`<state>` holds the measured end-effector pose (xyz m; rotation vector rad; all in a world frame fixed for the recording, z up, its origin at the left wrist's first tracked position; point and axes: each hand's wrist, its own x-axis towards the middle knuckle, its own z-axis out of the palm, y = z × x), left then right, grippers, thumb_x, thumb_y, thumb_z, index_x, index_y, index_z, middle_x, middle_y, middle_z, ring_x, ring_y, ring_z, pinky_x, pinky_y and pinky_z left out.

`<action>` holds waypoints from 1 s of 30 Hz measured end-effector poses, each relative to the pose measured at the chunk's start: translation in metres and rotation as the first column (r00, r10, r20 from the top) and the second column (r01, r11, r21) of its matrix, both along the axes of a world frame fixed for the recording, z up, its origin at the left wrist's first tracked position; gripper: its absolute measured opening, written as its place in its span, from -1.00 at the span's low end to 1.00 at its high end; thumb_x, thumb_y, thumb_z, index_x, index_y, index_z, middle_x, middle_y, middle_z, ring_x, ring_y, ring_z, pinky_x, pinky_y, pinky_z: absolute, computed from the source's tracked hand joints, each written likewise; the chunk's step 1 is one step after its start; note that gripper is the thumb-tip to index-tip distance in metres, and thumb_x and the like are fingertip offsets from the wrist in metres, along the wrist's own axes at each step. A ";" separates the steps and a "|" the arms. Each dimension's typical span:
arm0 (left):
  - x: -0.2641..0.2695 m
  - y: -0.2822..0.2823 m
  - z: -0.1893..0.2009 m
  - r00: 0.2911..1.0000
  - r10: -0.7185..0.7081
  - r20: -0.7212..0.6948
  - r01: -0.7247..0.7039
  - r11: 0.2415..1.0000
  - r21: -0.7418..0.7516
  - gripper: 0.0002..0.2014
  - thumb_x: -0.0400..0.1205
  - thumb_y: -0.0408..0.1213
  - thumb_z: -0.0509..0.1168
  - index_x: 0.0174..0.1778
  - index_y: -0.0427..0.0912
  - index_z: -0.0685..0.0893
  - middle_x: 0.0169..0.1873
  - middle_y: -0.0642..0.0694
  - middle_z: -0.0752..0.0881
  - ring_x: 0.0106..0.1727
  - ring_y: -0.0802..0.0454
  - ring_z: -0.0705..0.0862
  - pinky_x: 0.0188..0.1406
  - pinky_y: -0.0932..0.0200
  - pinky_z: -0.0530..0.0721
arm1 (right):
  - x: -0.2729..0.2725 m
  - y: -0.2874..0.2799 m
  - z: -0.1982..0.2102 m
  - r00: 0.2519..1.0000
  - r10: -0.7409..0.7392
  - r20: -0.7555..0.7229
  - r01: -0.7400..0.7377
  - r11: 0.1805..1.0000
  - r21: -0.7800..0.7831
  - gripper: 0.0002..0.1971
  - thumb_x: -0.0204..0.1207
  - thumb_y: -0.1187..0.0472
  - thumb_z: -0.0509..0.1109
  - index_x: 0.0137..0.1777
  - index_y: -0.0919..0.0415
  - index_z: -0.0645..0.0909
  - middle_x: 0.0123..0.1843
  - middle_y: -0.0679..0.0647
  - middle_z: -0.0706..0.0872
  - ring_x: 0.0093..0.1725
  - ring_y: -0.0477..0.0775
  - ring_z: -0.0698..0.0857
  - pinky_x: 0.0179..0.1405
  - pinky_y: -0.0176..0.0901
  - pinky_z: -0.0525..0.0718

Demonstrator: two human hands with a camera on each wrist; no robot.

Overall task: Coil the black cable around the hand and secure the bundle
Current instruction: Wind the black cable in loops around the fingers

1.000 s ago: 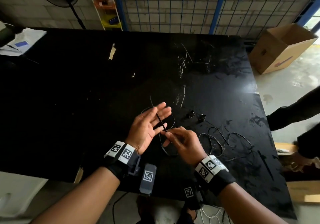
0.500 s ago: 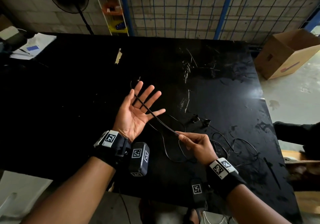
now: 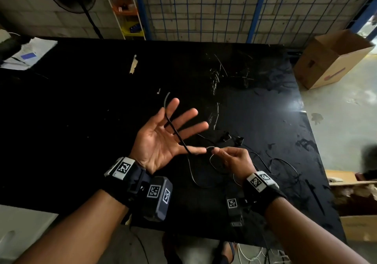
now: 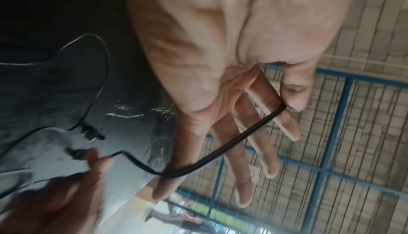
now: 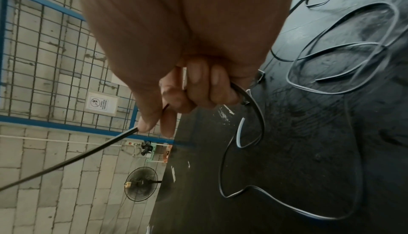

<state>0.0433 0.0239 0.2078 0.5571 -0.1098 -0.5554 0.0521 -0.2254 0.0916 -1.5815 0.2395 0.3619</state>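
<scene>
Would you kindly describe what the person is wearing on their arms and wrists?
Forearms bare, no sleeves. Behind the left hand and the right hand sits a black wristband bearing white tags with black square codes; a dark grey box, tagged likewise, hangs under each wrist.

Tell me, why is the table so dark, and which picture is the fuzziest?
Head view: the black table soaks up light, bar one white glare patch near its right edge; the cable across the left hand looks crisp. Left wrist view: fuzziest, the right hand looks smeared. Right wrist view: sharp, with pale shine on the cable's loops.
</scene>
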 end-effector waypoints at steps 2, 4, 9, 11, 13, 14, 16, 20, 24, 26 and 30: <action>-0.009 -0.011 -0.004 0.995 -0.101 -0.009 0.101 0.991 0.084 -0.62 0.77 0.01 0.16 0.43 0.04 0.71 0.48 -0.29 0.69 0.60 -0.57 0.46 0.41 -0.89 0.21 | 0.007 0.004 0.009 0.999 -0.023 0.024 0.024 1.000 -0.008 -0.43 0.12 -0.42 0.69 -0.20 0.11 0.89 -0.41 0.13 0.69 -0.40 0.12 0.55 -0.34 -0.06 0.52; -0.019 -0.022 -0.014 0.978 -0.205 -0.048 0.210 0.953 0.217 -0.62 0.74 0.01 0.22 0.41 0.02 0.73 0.49 -0.32 0.69 0.58 -0.58 0.50 0.46 -0.79 0.20 | 0.019 0.007 0.026 0.998 -0.012 0.068 0.012 1.000 -0.004 -0.48 0.14 -0.35 0.71 -0.23 0.13 0.88 -0.37 0.11 0.80 -0.37 0.06 0.68 -0.32 -0.10 0.61; -0.027 -0.030 -0.033 0.962 -0.176 -0.209 0.262 0.810 0.525 -0.58 0.80 -0.04 0.14 0.54 -0.05 0.64 0.47 -0.32 0.70 0.49 -0.38 0.67 0.53 -0.67 0.29 | 0.033 0.017 0.073 0.949 0.169 0.265 -0.129 0.978 -0.161 -0.85 0.47 0.14 0.69 -0.24 0.19 0.88 -0.44 -0.10 0.82 -0.45 -0.27 0.73 -0.40 -0.42 0.62; -0.024 -0.028 -0.036 0.966 -0.129 -0.224 0.241 0.763 0.600 -0.56 0.77 -0.02 0.18 0.54 -0.04 0.65 0.43 -0.28 0.74 0.47 -0.33 0.70 0.52 -0.64 0.32 | 0.031 0.020 0.081 0.921 0.215 0.324 -0.143 0.963 -0.230 -0.86 0.47 0.15 0.69 -0.23 0.20 0.89 -0.38 -0.06 0.87 -0.38 -0.27 0.77 -0.35 -0.45 0.64; -0.022 -0.026 -0.038 0.970 -0.092 -0.225 0.217 0.740 0.637 -0.54 0.72 0.01 0.23 0.51 -0.04 0.67 0.40 -0.26 0.76 0.47 -0.32 0.70 0.50 -0.63 0.34 | 0.029 0.022 0.085 0.904 0.258 0.340 -0.161 0.944 -0.290 -0.89 0.46 0.12 0.70 -0.23 0.13 0.90 -0.30 -0.03 0.90 -0.30 -0.26 0.82 -0.28 -0.44 0.67; -0.022 -0.025 -0.040 0.973 -0.073 -0.220 0.202 0.733 0.649 -0.54 0.70 0.02 0.25 0.50 -0.02 0.68 0.40 -0.25 0.77 0.47 -0.32 0.69 0.49 -0.64 0.36 | 0.028 0.023 0.086 0.897 0.276 0.345 -0.168 0.935 -0.312 -0.90 0.47 0.12 0.69 -0.24 0.10 0.90 -0.31 -0.07 0.90 -0.29 -0.27 0.82 -0.27 -0.46 0.66; -0.020 -0.024 -0.042 0.979 -0.026 -0.201 0.155 0.734 0.661 -0.55 0.68 0.03 0.25 0.46 0.01 0.71 0.42 -0.25 0.75 0.51 -0.36 0.65 0.46 -0.71 0.32 | 0.022 0.027 0.089 0.881 0.294 0.371 -0.161 0.923 -0.350 -0.92 0.51 0.14 0.67 -0.22 0.05 0.90 -0.36 -0.20 0.86 -0.30 -0.34 0.81 -0.26 -0.51 0.62; -0.010 -0.015 -0.044 0.981 0.109 -0.160 0.019 0.767 0.641 -0.59 0.74 0.04 0.22 0.49 0.11 0.69 0.41 -0.18 0.75 0.56 -0.36 0.58 0.49 -0.81 0.19 | -0.001 0.035 0.092 0.850 0.344 0.399 -0.210 0.916 -0.343 -0.82 0.70 0.16 0.47 0.10 0.15 0.91 -0.58 -0.25 0.67 -0.59 -0.30 0.59 -0.48 -0.54 0.44; 0.004 -0.002 -0.033 0.961 0.247 -0.124 -0.142 0.826 0.546 -0.54 0.76 0.06 0.16 0.60 0.14 0.57 0.55 -0.29 0.63 0.61 -0.42 0.51 0.49 -0.83 0.16 | -0.021 0.038 0.079 0.867 0.360 0.344 -0.338 0.933 -0.124 -0.74 0.79 0.16 0.34 0.34 0.08 0.81 -0.53 0.07 0.66 -0.57 -0.14 0.46 -0.51 -0.29 0.43; 0.011 0.005 -0.024 0.948 0.301 -0.105 -0.220 0.856 0.468 -0.55 0.82 0.04 0.09 0.63 0.11 0.53 0.56 -0.34 0.61 0.59 -0.47 0.53 0.45 -0.84 0.22 | -0.027 0.037 0.072 0.888 0.344 0.305 -0.361 0.933 -0.002 -0.71 0.80 0.23 0.30 0.40 0.17 0.77 -0.52 0.13 0.63 -0.59 -0.16 0.45 -0.53 -0.35 0.43; 0.021 0.018 -0.004 0.943 0.333 -0.022 -0.315 0.909 0.272 -0.59 0.85 0.03 0.02 0.57 0.12 0.55 0.57 -0.36 0.59 0.57 -0.50 0.55 0.36 -0.82 0.40 | -0.035 0.032 0.061 0.906 0.336 0.257 -0.381 0.912 0.154 -0.68 0.74 0.14 0.34 0.39 0.13 0.78 -0.49 0.21 0.59 -0.57 -0.06 0.44 -0.55 -0.37 0.41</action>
